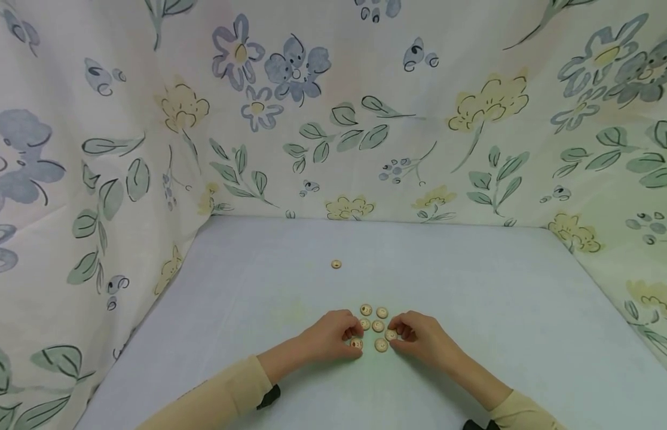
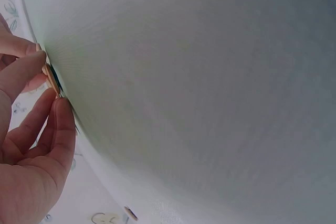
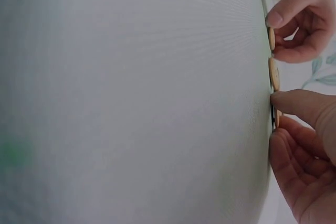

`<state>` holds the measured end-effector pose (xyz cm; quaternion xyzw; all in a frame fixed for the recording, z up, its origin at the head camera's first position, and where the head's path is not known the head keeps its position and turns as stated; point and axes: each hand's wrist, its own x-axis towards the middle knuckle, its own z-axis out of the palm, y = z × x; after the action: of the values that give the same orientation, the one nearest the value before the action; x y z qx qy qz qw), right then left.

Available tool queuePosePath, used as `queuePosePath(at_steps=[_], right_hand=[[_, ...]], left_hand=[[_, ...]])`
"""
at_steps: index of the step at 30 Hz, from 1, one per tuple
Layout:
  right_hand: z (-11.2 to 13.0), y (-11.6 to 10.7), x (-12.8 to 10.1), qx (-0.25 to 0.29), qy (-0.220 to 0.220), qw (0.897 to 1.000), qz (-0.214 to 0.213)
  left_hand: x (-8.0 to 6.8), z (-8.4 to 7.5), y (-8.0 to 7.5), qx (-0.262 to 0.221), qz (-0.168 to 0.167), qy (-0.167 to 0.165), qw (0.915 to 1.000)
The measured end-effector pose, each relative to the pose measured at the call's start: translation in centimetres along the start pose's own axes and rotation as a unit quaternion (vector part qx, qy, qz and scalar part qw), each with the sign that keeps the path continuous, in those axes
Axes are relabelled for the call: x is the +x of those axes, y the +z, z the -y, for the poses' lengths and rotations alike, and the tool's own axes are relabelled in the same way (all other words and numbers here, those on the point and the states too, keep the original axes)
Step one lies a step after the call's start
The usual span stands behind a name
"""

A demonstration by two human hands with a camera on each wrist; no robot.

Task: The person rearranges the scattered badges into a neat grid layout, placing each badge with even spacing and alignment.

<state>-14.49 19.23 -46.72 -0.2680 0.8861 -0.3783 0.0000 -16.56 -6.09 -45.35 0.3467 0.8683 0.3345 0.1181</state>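
Note:
Small round wooden buttons lie in a loose cluster between the two hands in the head view. My left hand pinches a button with dark marks at the cluster's lower left, between thumb and fingers. On the right side, my right hand pinches another button by its edge. Between them lies a button, close to the right hand's one. Above are a button, a button beside the left fingers, and two at the top. Both wrist views show the pinched buttons edge-on at the tabletop.
A single button lies farther back on the pale tabletop. Floral cloth hangs behind the table and along both sides. Dark wrist straps show near the sleeves.

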Motion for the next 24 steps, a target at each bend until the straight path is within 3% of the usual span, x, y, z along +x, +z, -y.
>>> queuePosePath(at_steps=[8,24], right_hand=[[-0.19,0.21,-0.07,-0.011,0.001,1.0,-0.003],[-0.14,0.18,-0.15,-0.002,0.004,1.0,-0.001]], left_hand=[[-0.02,-0.27,0.17,0.003,0.006,-0.011,0.9999],[0.11,-0.21,0.03,0.0,0.005,-0.001,1.0]])
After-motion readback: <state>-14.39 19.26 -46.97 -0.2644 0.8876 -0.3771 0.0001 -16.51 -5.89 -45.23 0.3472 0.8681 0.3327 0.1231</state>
